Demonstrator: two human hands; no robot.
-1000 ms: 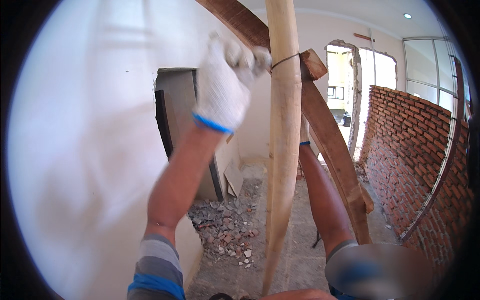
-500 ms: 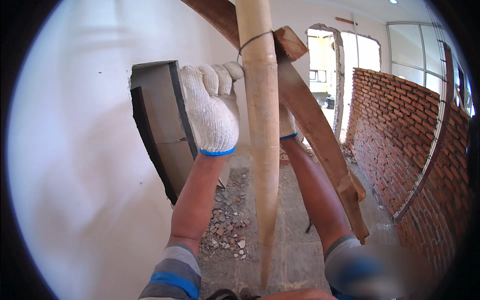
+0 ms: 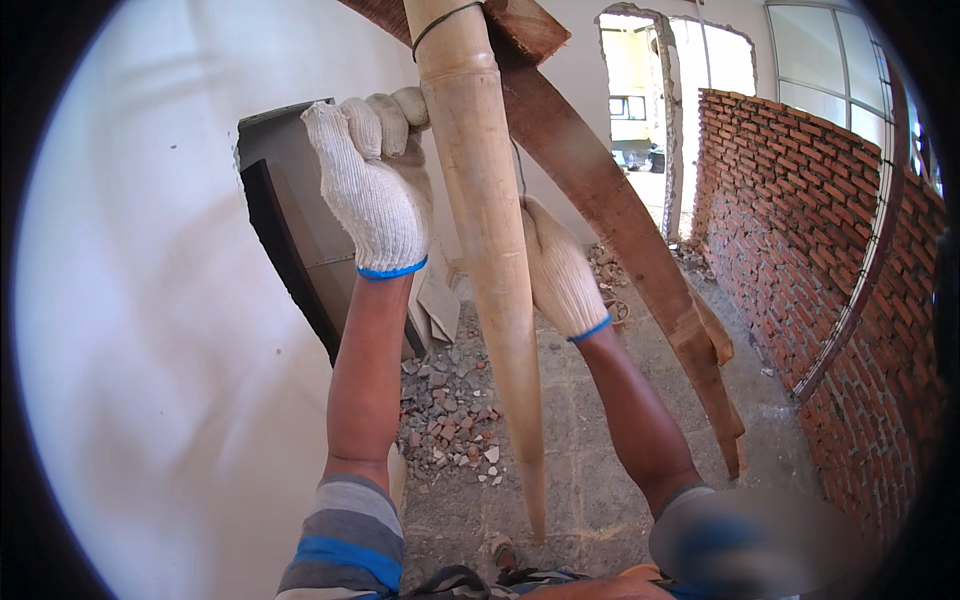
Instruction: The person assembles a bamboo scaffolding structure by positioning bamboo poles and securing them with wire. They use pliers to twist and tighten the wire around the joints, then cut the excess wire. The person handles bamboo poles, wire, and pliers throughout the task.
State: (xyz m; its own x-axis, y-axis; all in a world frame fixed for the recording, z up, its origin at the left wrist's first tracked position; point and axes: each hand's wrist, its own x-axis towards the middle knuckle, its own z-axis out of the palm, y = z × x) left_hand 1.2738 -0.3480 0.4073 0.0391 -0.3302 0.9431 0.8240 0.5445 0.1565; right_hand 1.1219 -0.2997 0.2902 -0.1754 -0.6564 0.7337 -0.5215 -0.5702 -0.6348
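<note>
A pale bamboo pole (image 3: 490, 230) runs down the middle, its lower end looking narrow. Near its top, a thin dark wire loop (image 3: 445, 28) wraps around it beside the brown timber beam (image 3: 590, 170). My left hand (image 3: 378, 180), in a white knit glove with a blue cuff, is closed just left of the pole; whatever its curled fingers hold is hidden. Lower, on the pole's right, is my gloved right hand (image 3: 562, 268), partly behind the bamboo. A dark wire strand (image 3: 520, 168) runs down to its closed fingers.
A bare brick wall (image 3: 800, 250) stands on the right. Broken rubble (image 3: 455, 410) lies on the concrete floor (image 3: 590, 490). The white wall (image 3: 160, 300) at left has a dark-edged opening (image 3: 290, 220). Farther back are rough-edged doorways (image 3: 635, 110).
The pole and beam have shifted up and left in view, the pole now tilting more. My left hand also sits farther left and higher. My right hand has come out from behind the pole.
</note>
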